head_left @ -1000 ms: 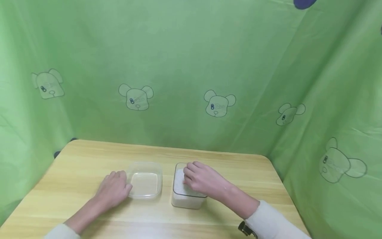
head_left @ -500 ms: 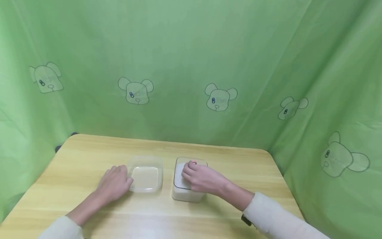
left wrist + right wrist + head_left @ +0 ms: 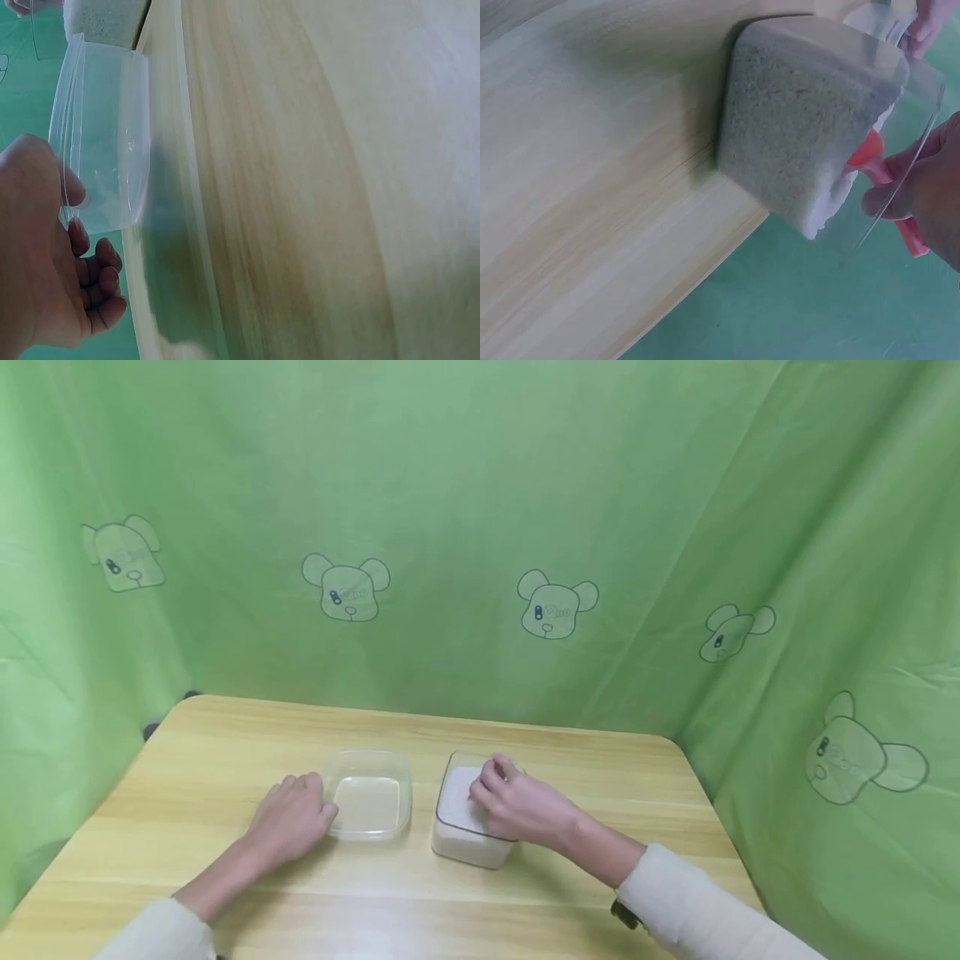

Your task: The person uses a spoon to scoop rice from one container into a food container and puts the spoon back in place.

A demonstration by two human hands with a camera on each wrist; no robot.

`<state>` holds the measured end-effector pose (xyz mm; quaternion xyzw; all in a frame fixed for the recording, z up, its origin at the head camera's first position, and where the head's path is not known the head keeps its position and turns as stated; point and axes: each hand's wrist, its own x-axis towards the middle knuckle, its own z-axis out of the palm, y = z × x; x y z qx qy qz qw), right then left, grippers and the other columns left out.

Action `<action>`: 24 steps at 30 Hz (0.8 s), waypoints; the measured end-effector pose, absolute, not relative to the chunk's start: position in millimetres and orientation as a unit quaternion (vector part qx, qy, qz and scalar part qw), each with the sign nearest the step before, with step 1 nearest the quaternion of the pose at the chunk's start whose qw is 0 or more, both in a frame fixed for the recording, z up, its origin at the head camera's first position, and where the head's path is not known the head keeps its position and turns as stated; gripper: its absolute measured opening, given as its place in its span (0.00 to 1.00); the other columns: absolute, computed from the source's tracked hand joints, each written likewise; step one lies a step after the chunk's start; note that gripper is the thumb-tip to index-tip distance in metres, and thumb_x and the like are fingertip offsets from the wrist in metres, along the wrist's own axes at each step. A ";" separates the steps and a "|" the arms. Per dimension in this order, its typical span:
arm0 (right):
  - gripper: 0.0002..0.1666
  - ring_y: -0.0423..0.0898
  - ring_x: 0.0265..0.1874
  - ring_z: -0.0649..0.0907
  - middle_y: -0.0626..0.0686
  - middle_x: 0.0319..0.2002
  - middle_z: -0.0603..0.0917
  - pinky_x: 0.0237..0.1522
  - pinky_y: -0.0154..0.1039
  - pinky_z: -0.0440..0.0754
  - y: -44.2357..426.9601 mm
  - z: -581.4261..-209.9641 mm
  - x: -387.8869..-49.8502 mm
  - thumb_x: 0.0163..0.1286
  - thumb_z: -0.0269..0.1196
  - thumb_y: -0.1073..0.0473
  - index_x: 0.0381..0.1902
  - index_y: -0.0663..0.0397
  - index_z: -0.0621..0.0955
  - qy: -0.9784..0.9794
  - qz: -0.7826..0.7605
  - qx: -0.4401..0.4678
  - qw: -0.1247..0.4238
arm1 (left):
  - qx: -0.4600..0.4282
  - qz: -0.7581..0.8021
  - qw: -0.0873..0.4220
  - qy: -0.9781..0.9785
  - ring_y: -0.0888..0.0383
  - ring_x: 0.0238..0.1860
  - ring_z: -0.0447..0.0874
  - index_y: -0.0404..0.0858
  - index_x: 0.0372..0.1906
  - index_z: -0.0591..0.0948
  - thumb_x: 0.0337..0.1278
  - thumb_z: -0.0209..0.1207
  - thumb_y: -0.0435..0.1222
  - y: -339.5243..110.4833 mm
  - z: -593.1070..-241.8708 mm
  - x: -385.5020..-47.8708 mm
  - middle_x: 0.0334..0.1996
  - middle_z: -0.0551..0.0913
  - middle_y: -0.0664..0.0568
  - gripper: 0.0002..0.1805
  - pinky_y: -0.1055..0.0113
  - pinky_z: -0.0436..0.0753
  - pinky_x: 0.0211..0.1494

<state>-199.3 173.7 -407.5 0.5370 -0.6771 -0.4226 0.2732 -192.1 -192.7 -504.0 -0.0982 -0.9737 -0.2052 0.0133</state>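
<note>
Over the tub (image 3: 468,850), the right hand (image 3: 531,810) gripped a spoon (image 3: 875,172), mostly hidden from above, bowl (image 3: 867,147) below; the left hand (image 3: 291,818) pinched the box (image 3: 105,135)

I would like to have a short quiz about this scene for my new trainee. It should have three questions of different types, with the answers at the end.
1. Fill in: in the head view, the canister of white grains stands to the ____ of the shallow clear container.
2. True or false: the left hand is holding the canister.
3. What does the right hand hold?

Key:
1. Right.
2. False; it holds the side of the shallow clear container.
3. A red spoon, its bowl down at the white grains.
</note>
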 end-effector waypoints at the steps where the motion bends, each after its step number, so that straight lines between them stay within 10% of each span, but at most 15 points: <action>1: 0.12 0.51 0.48 0.88 0.52 0.42 0.85 0.56 0.48 0.87 175.1 -407.7 -200.9 0.65 0.70 0.62 0.46 0.46 0.89 -0.685 -0.410 0.539 0.270 | -0.097 -0.208 0.012 -0.973 0.53 0.27 0.64 0.41 0.27 0.68 0.65 0.54 0.40 -192.6 -504.2 -192.2 0.23 0.69 0.51 0.12 0.63 0.63 0.32; 24: 0.04 0.44 0.33 0.79 0.45 0.33 0.82 0.37 0.35 0.86 189.6 -412.3 -220.6 0.63 0.73 0.55 0.37 0.43 0.91 -0.768 -0.292 0.513 0.247 | -0.094 -0.209 0.006 -0.973 0.53 0.28 0.64 0.41 0.29 0.69 0.67 0.53 0.40 -192.9 -505.7 -192.9 0.23 0.69 0.51 0.11 0.63 0.64 0.34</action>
